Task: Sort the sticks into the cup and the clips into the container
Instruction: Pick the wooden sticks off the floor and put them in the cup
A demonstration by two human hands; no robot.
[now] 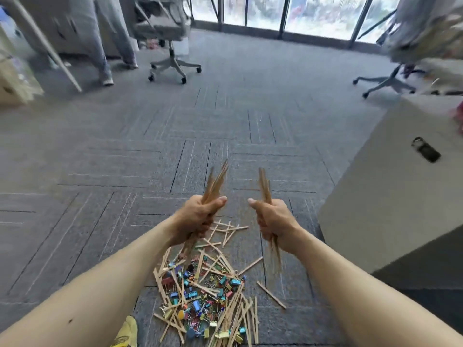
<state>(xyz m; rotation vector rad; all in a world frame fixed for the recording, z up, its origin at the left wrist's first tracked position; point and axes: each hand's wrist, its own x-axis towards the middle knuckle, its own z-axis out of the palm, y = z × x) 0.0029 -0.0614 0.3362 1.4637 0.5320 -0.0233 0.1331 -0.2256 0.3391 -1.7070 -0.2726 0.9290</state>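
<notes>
Two stick bundles (pixel 216 182) gripped, left hand (pixel 198 216), right hand (pixel 273 219), clips (pixel 192 294) on carpet (pixel 105 146)

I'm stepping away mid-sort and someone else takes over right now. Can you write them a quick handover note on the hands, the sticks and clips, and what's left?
Left hand grips a bundle of wooden sticks; right hand grips a second bundle.
Below them on the carpet: loose sticks mixed with coloured binder clips.
The cup and the container are not in view.
Done: two handfuls of sticks picked up, not yet deposited.
Left: drop the held sticks in the cup, collect the loose sticks, move all clips to the container.
</notes>
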